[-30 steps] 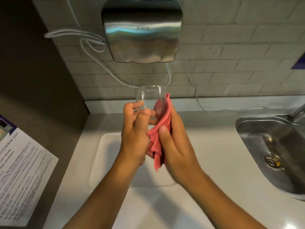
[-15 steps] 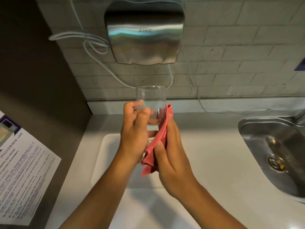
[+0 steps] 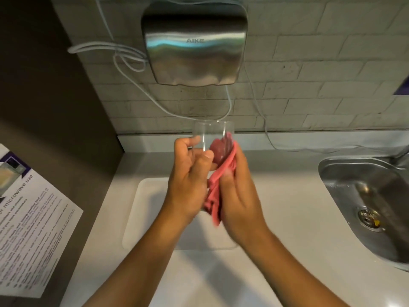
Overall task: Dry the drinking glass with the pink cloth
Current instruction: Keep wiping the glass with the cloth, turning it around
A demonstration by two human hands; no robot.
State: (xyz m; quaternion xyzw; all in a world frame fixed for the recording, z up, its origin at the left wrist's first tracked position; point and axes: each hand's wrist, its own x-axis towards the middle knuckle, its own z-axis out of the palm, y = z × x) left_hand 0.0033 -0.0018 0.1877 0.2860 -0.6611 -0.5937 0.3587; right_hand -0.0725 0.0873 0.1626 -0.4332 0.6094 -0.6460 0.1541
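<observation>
A clear drinking glass (image 3: pixel 209 134) is held upright above the counter, its mouth up. My left hand (image 3: pixel 188 182) is wrapped around its lower half from the left. The pink cloth (image 3: pixel 218 189) is pressed against the glass's right side by my right hand (image 3: pixel 238 196), and its tail hangs down between both palms. Part of the cloth shows through the glass wall. The base of the glass is hidden behind my fingers.
A white tray (image 3: pixel 141 209) lies on the white counter below my hands. A steel sink (image 3: pixel 365 200) is set in at the right. A metal hand dryer (image 3: pixel 194 47) with white cables hangs on the tiled wall. A printed sheet (image 3: pixel 28 218) sticks to the dark panel at left.
My right hand with the cloth slid down the glass and has come back up its right side. The left hand kept its hold.
</observation>
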